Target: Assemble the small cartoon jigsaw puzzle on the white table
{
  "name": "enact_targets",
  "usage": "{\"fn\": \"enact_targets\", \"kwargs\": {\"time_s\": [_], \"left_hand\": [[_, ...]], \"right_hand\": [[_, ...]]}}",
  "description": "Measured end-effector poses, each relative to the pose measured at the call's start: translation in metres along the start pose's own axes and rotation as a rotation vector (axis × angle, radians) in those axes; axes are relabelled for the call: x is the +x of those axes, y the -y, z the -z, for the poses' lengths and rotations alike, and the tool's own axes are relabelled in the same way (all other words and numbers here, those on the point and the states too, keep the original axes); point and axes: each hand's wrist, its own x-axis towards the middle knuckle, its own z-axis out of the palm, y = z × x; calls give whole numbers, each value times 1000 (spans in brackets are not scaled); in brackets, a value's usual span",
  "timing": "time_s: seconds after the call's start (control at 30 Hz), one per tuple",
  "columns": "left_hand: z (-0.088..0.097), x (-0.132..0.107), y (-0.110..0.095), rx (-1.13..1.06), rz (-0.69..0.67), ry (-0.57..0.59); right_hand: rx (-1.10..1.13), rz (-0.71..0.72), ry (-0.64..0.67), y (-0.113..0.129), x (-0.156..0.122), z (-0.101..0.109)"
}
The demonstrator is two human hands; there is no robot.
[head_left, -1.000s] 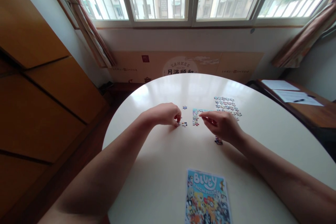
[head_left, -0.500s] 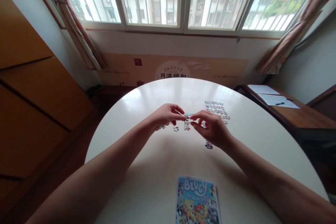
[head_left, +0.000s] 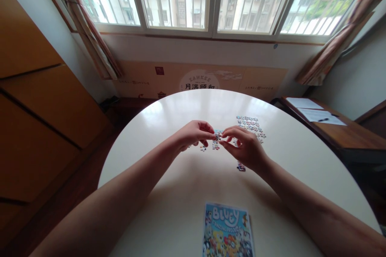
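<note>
My left hand (head_left: 194, 133) and my right hand (head_left: 245, 147) meet above the middle of the round white table (head_left: 187, 192). Both pinch small jigsaw pieces (head_left: 217, 134) between thumb and fingertips, the pieces touching each other. Under the hands lies a small joined patch of puzzle (head_left: 216, 144). A pile of loose pieces (head_left: 251, 124) is spread just beyond my right hand. A single small clump of pieces (head_left: 240, 166) lies by my right wrist, and another tiny one (head_left: 203, 148) sits under my left hand.
A "Bluey" picture card (head_left: 227, 231) lies at the table's near edge. A wooden side desk (head_left: 337, 128) with papers and a pen stands at the right. Wooden cabinets (head_left: 45, 100) line the left; a window and a printed cardboard panel (head_left: 199, 80) are behind.
My left hand lifted off the table from the loose pieces and came right to meet my right hand; both now pinch pieces together above the table. The view tilted slightly.
</note>
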Motion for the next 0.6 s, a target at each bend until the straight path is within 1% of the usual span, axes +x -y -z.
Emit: {"fn": "enact_targets", "kwargs": {"time_s": [0.17, 0.4, 0.6], "left_hand": [[0, -1, -1, 14, 11, -3], [1, 0, 1, 31, -3, 42], [2, -1, 2, 55, -27, 61]], "right_hand": [[-5, 31, -13, 1, 0, 2], [-23, 57, -13, 0, 1, 2], [7, 85, -8, -2, 0, 0]]}}
